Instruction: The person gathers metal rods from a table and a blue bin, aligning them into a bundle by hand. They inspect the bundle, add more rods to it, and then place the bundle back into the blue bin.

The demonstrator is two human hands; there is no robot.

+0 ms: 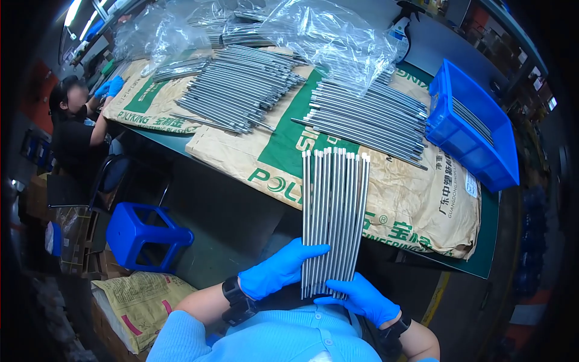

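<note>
A flat bundle of slim metal rods (333,205) stands out in front of my body, its far ends reaching over the table's near edge. My left hand (277,268), in a blue glove, grips the bundle from the left with the thumb laid across the rods. At the lower right, my right hand (360,295), gloved the same way, closes round the near ends, thumb on top and fingers beneath. Beyond them, two spread piles of similar rods, a left pile (238,87) and a right pile (368,114), lie on brown paper sacking.
Printed paper sacks (241,158) cover the green table (491,241). A blue bin (503,145) holding rods stands at the right. Clear plastic bags (329,36) and a spray bottle (401,27) are at the back. A blue stool (145,235) and a seated co-worker (78,133) are leftward.
</note>
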